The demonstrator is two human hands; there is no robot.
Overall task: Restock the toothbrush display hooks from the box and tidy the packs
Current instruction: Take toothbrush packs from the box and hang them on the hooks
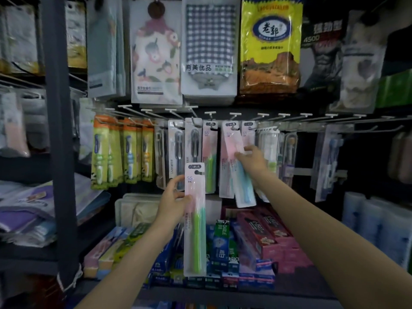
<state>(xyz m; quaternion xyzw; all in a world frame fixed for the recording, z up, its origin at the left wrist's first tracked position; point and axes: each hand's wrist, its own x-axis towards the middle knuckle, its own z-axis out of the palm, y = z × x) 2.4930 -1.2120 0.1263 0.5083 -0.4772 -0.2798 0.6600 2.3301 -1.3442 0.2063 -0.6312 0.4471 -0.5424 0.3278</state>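
My left hand (172,198) grips a toothbrush pack with a green handle (195,219), held upright below the row of display hooks (210,114). My right hand (253,158) holds a toothbrush pack with a blue handle (242,175); the pack tilts, and its top is up at a hook beside other pink-topped packs (209,157). More toothbrush packs hang to the left, yellow-green ones (122,152) and dark ones (176,150). No box is in view.
Towel and cloth packs (208,47) hang above the hooks. Toothpaste boxes (245,248) fill the shelf below my hands. A dark shelf post (59,130) stands at the left with folded cloths beyond it. Several hooks at the right carry few packs.
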